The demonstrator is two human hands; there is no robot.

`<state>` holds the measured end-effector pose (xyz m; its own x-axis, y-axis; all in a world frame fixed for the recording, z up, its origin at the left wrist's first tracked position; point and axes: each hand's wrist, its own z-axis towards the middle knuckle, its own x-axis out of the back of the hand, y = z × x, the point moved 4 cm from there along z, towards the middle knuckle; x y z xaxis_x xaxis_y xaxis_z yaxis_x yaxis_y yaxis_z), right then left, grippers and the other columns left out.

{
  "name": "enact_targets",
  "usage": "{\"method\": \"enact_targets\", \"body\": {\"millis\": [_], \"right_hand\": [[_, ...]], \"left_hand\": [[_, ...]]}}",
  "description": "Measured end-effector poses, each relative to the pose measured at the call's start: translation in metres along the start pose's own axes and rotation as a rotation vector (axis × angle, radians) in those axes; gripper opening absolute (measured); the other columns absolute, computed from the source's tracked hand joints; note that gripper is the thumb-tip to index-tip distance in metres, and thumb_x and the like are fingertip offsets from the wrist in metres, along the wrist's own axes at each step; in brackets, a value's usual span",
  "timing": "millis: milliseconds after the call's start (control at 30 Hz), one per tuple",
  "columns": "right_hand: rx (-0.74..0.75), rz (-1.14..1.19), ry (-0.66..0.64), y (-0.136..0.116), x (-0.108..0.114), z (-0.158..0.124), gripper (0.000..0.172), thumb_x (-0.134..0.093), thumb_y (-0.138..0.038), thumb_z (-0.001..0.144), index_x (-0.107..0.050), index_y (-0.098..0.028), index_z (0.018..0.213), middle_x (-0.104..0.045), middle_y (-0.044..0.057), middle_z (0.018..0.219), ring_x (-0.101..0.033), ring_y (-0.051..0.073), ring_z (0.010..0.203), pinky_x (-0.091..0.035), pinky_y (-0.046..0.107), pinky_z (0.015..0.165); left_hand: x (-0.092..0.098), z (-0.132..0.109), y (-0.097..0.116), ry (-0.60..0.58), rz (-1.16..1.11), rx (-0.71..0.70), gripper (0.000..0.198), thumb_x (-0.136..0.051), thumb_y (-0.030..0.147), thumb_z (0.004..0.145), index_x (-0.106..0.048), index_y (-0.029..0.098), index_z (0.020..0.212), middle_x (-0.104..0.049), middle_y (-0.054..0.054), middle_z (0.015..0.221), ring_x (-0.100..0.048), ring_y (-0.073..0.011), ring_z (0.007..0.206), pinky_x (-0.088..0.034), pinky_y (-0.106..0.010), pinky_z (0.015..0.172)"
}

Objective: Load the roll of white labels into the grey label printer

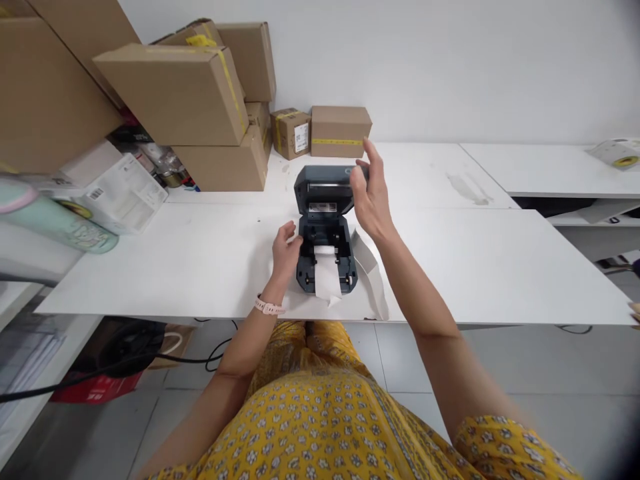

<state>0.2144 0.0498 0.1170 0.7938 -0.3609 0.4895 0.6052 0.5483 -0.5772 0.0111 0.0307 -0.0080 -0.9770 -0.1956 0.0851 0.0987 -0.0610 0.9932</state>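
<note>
The right hand (373, 200) is half spread at the right corner of the raised lid (320, 175), its thumb against the lid; whether the fingers close on it I cannot tell. The left hand (287, 253), loosely curved and moderately wide, touches the left wall of the dark printer (303, 277), which stands open between the two hands. From the printer's bay a white paper (327, 277) runs toward the person, its torn end just short of the tabletop's near edge. Below the right hand, a curled paper strip (370, 273) lies beside the printer and reaches that edge. White tabletop (465, 267) stretches broadly right of the right hand; a narrower stretch lies left of the left hand, up to a bottle (60, 217). Beyond the right hand, a carton (341, 130) sits against the wall.
</note>
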Motion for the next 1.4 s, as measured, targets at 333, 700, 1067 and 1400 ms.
{"method": "enact_targets", "body": {"millis": [333,700,1067,1400], "right_hand": [[0.105,-0.138,0.095,0.015,0.004,0.050,0.054,-0.036,-0.056,0.103,-0.039,-0.029,0.150,-0.051,0.011,0.151,-0.042,0.031,0.146,-0.034,0.055,0.119],[0.050,-0.387,-1.145,0.020,-0.069,-0.044,0.024,-0.054,-0.003,0.079,-0.060,-0.019,0.097,-0.075,0.010,0.099,-0.068,0.026,0.096,-0.040,0.040,0.102],[0.013,-0.233,-1.234,0.035,-0.081,-0.042,0.053,-0.068,-0.014,0.077,-0.055,-0.020,0.129,-0.074,0.007,0.102,-0.069,0.027,0.100,-0.047,0.043,0.101],[-0.144,0.574,-0.614,0.054,0.091,-0.089,0.062,-0.076,-0.061,0.077,-0.064,-0.034,0.132,-0.073,0.006,0.100,-0.069,0.026,0.089,-0.057,0.044,0.080]], "left_hand": [[-0.005,-0.006,-0.014,-0.144,0.319,0.064,0.067,-0.068,0.029,0.080,-0.050,0.021,0.144,-0.063,-0.013,0.142,-0.062,-0.0289,0.126,-0.048,-0.044,0.108],[-0.007,-0.008,-0.001,-0.149,0.487,0.035,0.067,-0.066,0.027,0.078,-0.050,0.022,0.143,-0.067,-0.011,0.138,-0.066,-0.0297,0.122,-0.048,-0.045,0.106],[-0.005,-0.010,-0.005,-0.155,0.407,-0.045,0.097,-0.055,0.012,0.079,-0.010,0.024,0.164,-0.073,-0.008,0.129,-0.070,-0.0279,0.110,-0.047,-0.048,0.106],[-0.009,-0.015,-0.006,-0.106,0.445,-0.040,0.084,-0.050,0.012,0.085,-0.021,0.023,0.163,-0.063,-0.012,0.145,-0.064,-0.0302,0.127,-0.044,-0.052,0.111]]}}
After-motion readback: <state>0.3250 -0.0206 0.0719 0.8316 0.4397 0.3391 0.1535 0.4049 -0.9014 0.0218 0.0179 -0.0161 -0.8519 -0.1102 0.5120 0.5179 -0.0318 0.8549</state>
